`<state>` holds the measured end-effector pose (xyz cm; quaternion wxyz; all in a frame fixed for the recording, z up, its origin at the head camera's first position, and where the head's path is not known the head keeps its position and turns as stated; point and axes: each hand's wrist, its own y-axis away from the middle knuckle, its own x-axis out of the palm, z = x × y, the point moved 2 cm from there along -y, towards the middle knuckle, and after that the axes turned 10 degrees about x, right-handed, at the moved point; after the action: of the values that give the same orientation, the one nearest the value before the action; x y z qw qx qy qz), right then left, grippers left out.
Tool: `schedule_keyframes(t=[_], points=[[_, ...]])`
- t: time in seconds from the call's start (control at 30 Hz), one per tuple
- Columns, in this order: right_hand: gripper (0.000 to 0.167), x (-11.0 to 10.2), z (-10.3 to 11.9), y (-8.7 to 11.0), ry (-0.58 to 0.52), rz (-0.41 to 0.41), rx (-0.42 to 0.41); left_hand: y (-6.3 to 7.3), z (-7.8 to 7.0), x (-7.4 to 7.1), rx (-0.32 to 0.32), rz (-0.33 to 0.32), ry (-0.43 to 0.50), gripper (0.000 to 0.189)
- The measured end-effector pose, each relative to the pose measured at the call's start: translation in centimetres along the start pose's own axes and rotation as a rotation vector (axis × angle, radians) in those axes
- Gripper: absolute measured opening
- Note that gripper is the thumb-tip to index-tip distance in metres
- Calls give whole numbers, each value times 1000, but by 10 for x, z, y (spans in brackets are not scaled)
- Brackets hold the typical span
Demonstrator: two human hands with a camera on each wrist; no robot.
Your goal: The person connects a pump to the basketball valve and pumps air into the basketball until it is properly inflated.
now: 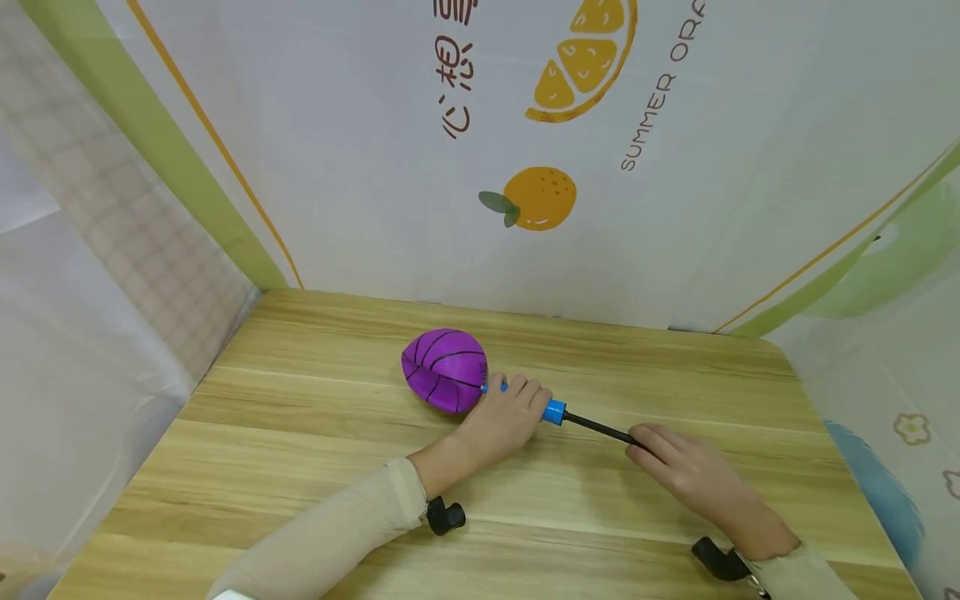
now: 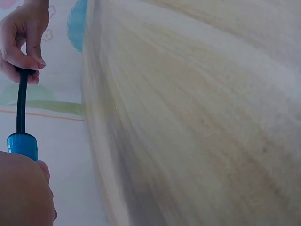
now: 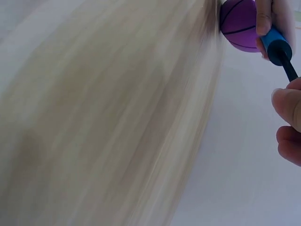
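A purple ball (image 1: pixel 442 367) with black lines lies on the wooden table, its left side caved in. Against its right side sits the tip of a blue hand pump (image 1: pixel 555 412). My left hand (image 1: pixel 504 417) grips the pump's blue barrel close to the ball. Out of the barrel runs a black rod (image 1: pixel 596 426), drawn well out. My right hand (image 1: pixel 686 471) holds the rod's far end; its handle is mostly hidden by the fingers in the head view. In the right wrist view the ball (image 3: pixel 239 26) shows behind the barrel (image 3: pixel 276 44).
The wooden table (image 1: pixel 300 467) reaches back to a white curtain (image 1: pixel 375 208) printed with oranges and lettering. More printed cloth hangs at the left and right. A black wrist mount (image 1: pixel 446 517) is strapped under the left wrist, another (image 1: pixel 718 560) at the right.
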<state>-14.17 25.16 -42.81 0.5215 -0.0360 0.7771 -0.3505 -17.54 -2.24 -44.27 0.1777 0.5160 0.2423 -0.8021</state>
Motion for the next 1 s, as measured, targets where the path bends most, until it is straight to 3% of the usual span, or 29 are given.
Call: schedule_keyframes(t=[0.27, 0.63, 0.8, 1.0], points=[[42, 13, 2, -15, 7, 60, -7, -1, -2, 0, 4, -5, 26, 23], [39, 33, 7, -42, -29, 10, -43, -3, -5, -3, 3, 18, 11, 24], [41, 39, 8, -45, -20, 28, -40, -3, -6, -3, 12, 28, 5, 25], [40, 41, 8, -46, -16, -12, -70, -2, -5, -2, 12, 20, 8, 23]])
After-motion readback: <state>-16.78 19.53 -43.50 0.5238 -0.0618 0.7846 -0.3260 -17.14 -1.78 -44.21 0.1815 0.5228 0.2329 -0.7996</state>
